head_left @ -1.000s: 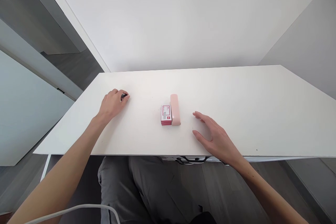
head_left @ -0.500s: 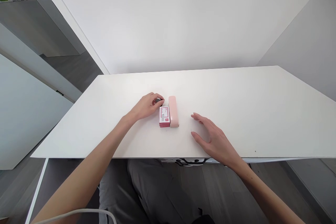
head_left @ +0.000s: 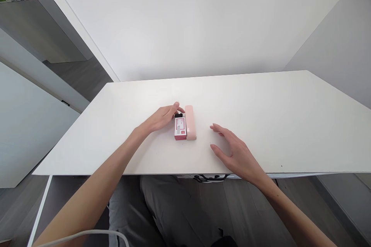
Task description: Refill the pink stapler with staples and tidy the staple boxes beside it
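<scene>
A small stack of white-and-red boxes lies on the white table, side by side with a long pink stapler-like object. Just behind the boxes sits a small black object, partly covered by fingers; its kind is unclear. My left hand is at that black object, fingers stretched out and reaching over it toward the pink object. To the right, my right hand hovers near the table with thumb and fingers spread, holding nothing, apart from the pink object.
The white tabletop meets a white wall at the back. Below its front edge is a black handle. A pale cable crosses my left forearm. A light door-like panel stands at the left.
My left hand has loosened from the black object and its fingers have straightened; the object now rests against the back of the boxes. My right hand has barely moved.
</scene>
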Available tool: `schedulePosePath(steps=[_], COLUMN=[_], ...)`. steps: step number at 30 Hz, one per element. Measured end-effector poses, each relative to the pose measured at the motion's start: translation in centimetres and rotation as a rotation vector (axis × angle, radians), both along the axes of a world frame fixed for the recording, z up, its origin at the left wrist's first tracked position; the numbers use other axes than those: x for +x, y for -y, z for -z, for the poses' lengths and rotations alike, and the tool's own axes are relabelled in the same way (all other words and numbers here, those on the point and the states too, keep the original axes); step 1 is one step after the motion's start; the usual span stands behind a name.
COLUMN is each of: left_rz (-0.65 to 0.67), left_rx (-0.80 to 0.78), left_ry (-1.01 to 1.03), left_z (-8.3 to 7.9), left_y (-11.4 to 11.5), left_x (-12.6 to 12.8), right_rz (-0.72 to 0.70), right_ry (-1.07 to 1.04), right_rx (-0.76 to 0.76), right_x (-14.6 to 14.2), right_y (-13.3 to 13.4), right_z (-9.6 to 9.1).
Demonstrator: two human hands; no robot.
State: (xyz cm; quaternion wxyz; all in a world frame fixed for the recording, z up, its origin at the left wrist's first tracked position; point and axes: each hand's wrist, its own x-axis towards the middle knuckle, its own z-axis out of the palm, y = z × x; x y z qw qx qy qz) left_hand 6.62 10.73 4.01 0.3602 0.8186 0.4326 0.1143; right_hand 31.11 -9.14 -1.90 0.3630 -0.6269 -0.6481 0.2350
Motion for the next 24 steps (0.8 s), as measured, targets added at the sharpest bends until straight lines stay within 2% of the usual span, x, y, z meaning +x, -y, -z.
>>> schedulePosePath(steps=[7, 11, 15, 18, 21, 24], left_rz=[-0.032, -0.137, -0.311, -0.437, -0.548, -0.591], left_rx=[0.014, 0.034, 0.097, 0.237, 0.352, 0.412], left_ry=[0.07, 0.17, 0.214, 0.108, -0.021, -0.163], left_z=[0.1, 0.9, 1.8, 2.2, 2.5, 3.0], left_y=[0.7, 0.5, 0.2, 0.2, 0.0, -0.3], left_x=[0.0, -2.0, -6.0, -10.0, -14.1, -17.0], right_rz=[0.009, 0.008, 0.006, 0.043, 0.091, -0.003], right_ry=[0.003, 0.006, -0.014, -0.072, -0.125, -0.157], right_rx=[-0.024, -0.03, -0.024, 0.015, 0.142, 0.311], right_x=[-0.1, -0.1, -0.1, -0.4, -1.8, -5.0], right_y=[0.0, 0.1, 0.1, 0.1, 0.2, 0.0], right_z=[-0.2, -0.2, -0.2, -0.6, -2.0, -4.0])
